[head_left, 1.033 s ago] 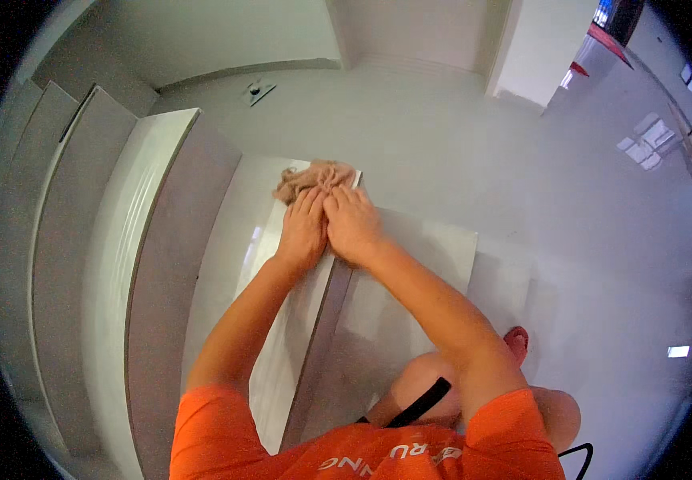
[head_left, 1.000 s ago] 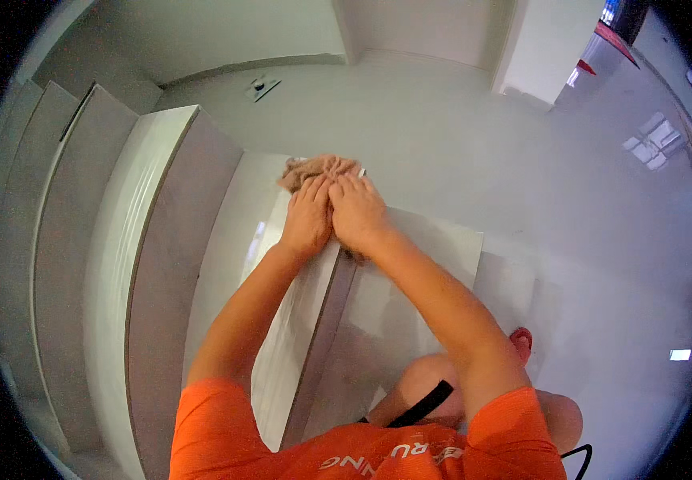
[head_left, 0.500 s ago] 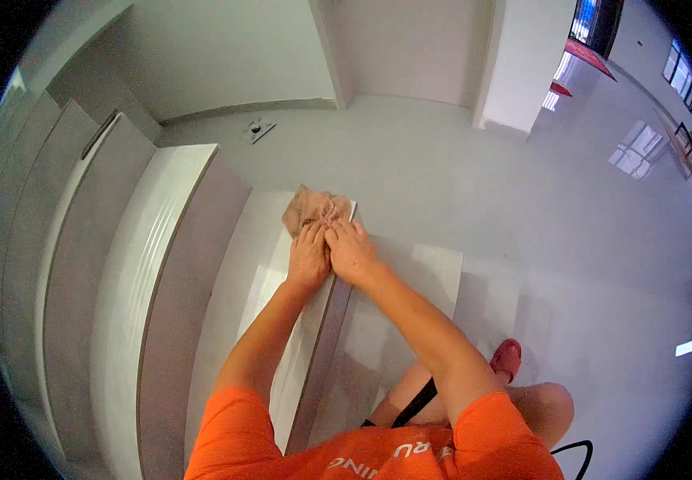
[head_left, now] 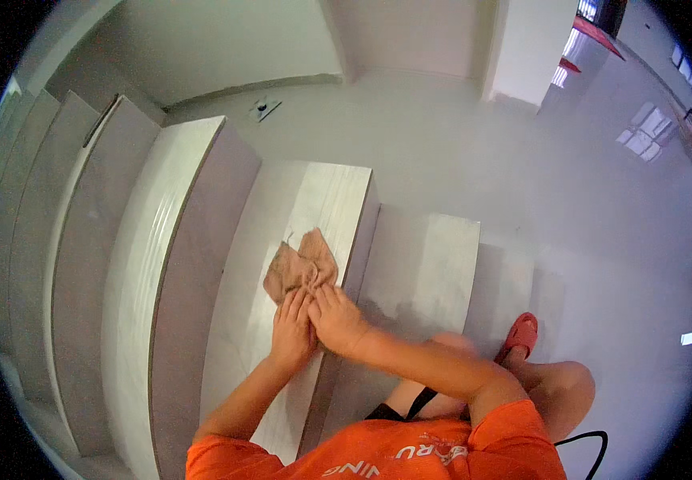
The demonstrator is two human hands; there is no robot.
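Both hands had slid lower on the step, left hand and right hand pressing flat, unclenched, on the tan cloth at frame centre; near the edge, it could slip off.

My left hand and right hand lie side by side on the stair step, touching each other. The cloth lies on that step just ahead of my fingers, their tips on its near edge. A higher step runs left of my fingers, a lower step to their right. The sandal sits on the floor, well off to the right.
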